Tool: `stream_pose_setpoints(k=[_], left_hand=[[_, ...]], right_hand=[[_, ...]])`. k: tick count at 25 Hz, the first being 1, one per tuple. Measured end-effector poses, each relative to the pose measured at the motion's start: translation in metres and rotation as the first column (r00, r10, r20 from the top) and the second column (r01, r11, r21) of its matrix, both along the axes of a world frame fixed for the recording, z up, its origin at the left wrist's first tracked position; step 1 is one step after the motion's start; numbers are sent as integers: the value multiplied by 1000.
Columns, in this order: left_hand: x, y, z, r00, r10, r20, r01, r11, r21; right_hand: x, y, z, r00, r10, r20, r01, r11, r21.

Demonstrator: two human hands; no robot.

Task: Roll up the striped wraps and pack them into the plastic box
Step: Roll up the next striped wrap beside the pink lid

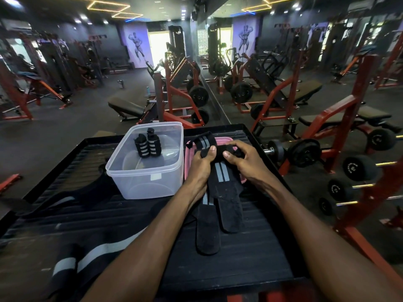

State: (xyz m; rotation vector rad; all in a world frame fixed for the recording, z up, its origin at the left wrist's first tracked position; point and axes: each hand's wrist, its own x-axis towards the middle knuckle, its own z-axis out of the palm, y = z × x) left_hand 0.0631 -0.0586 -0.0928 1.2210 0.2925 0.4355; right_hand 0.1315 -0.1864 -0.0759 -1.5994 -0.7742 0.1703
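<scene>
A clear plastic box (pixel 150 184) stands on the black ribbed table (pixel 122 214), left of my hands. Two rolled striped wraps (pixel 147 145) stand upright inside it near the back. My left hand (pixel 201 165) and my right hand (pixel 241 159) both grip the rolled top end of a black wrap with grey stripes (pixel 221 177). Its loose tail hangs down over the table. A second flat black wrap (pixel 206 229) lies beneath it. Another striped wrap (pixel 198 141) lies behind my hands.
A pink lid (pixel 187 162) lies under the wraps, right of the box. Larger black bands with grey stripes (pixel 65 265) lie at the table's near left. A dumbbell rack (pixel 357 168) stands to the right; benches and weight machines fill the gym behind.
</scene>
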Motion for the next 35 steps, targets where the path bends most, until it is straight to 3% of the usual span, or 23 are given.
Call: stream_pose_setpoints(k=[4, 9, 14, 19, 21, 23, 25, 30, 35], left_hand=[[2, -1, -1, 999, 28, -17, -28, 999, 25], [4, -3, 0, 1000, -27, 5, 27, 995, -96], [3, 1, -2, 999, -12, -37, 12, 1000, -6], [2, -4, 1, 998, -43, -49, 41, 998, -41], [2, -2, 1, 998, -40, -48, 38, 998, -55], [3, 0, -2, 998, -5, -69, 7, 1000, 21], [4, -1, -3, 997, 26, -70, -21, 997, 68], [0, -6, 3, 997, -52, -58, 51, 998, -27], [-2, -9, 1, 998, -21, -51, 25, 996, 82]], right_hand=[[4, 1, -1, 999, -41, 3, 41, 999, 14], [5, 1, -2, 994, -88, 71, 84, 995, 52], [1, 1, 2, 996, 14, -85, -10, 999, 53], [2, 0, 3, 999, -23, 31, 22, 999, 25], [3, -1, 3, 1000, -10, 22, 10, 1000, 23], [1, 1, 2, 999, 11, -35, -11, 1000, 19], [1, 1, 0, 1000, -27, 3, 27, 999, -23], [5, -1, 0, 997, -64, 35, 64, 998, -3], [6, 2, -3, 997, -76, 25, 78, 995, -57]])
